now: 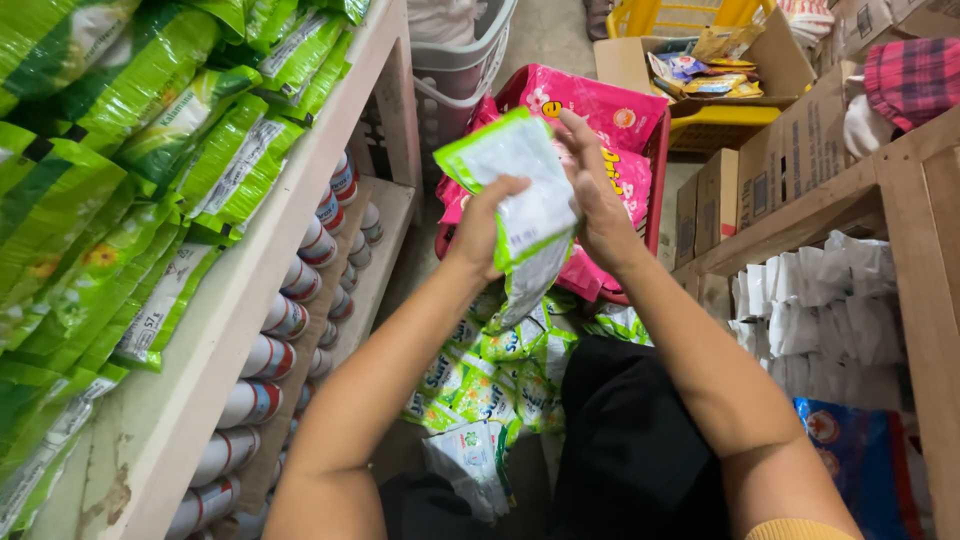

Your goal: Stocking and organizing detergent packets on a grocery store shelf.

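Both forearms raised and angled inward, bare to the elbows; left hand [483, 228] curled shut with knuckles up, right hand [593, 190] opposite, palm turned inward, fingers extended upward, wrists close together

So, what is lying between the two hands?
In the head view, a strip of green and white sachets lies between the left hand and right hand, both gripping it.

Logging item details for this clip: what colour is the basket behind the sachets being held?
Red basket, filled with pink packets; seen in the head view, behind both hands.
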